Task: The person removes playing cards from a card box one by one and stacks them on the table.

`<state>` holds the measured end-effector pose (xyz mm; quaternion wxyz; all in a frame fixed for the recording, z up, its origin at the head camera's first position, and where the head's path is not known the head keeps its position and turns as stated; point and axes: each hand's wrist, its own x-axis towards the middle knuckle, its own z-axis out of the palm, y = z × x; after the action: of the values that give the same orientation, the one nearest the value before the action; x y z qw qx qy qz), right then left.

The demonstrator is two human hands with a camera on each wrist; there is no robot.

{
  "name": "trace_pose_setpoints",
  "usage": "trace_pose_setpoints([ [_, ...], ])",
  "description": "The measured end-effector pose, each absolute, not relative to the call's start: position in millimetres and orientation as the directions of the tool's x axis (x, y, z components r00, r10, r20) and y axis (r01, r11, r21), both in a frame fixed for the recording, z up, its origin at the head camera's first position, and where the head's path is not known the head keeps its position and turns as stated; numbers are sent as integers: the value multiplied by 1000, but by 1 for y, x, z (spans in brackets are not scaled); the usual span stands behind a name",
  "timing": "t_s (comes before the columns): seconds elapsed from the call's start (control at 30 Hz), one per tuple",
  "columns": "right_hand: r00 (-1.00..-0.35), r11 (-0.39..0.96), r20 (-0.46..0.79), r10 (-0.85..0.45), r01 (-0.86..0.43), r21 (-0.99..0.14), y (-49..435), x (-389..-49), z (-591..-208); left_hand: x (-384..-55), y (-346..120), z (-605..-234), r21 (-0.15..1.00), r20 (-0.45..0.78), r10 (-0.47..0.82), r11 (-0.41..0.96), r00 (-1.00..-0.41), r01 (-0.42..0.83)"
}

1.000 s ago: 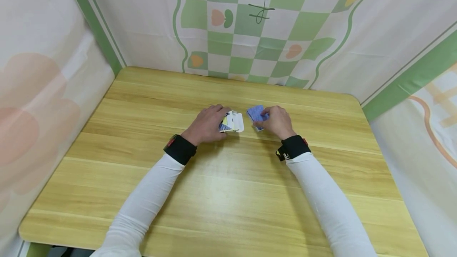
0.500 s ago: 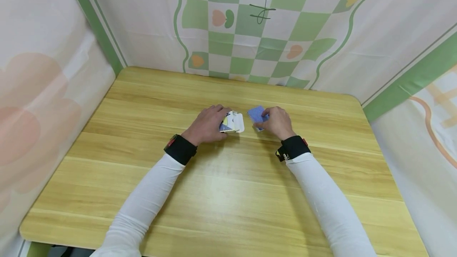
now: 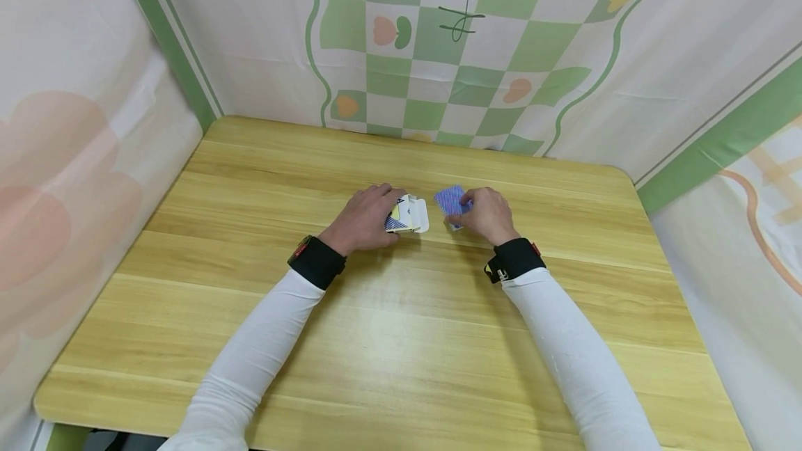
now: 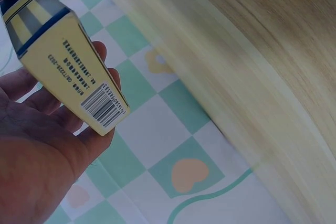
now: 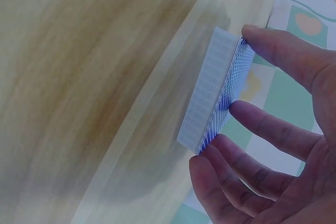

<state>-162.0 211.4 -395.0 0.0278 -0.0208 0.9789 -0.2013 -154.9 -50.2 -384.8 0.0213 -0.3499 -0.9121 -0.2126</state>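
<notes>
My left hand (image 3: pixel 366 218) holds a playing-card box (image 3: pixel 406 213) with its flap open toward the right. In the left wrist view, fingers curl round the box (image 4: pixel 79 66), and its cream side carries a barcode. Across a small gap, my right hand (image 3: pixel 489 214) grips a blue-backed deck of cards (image 3: pixel 449 200) by its edges. Seen from the right wrist, the thumb and a finger are at opposite ends of the deck (image 5: pixel 212 93), with another fingertip on the patterned back. The deck's white edges show as a neat stack close over the table.
The wooden table (image 3: pixel 388 339) extends around both hands. Behind it hangs a green-and-white checked cloth (image 3: pixel 432 82), and pale curtains (image 3: pixel 75 193) stand along the sides. Both wrists wear black bands.
</notes>
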Motion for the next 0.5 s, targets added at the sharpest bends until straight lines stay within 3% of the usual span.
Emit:
trace_pose_setpoints([
  [0.5, -998, 922, -48, -37, -15, -387, 212, -162, -395, -154, -50, -386, 374, 186, 629, 665, -755, 646],
])
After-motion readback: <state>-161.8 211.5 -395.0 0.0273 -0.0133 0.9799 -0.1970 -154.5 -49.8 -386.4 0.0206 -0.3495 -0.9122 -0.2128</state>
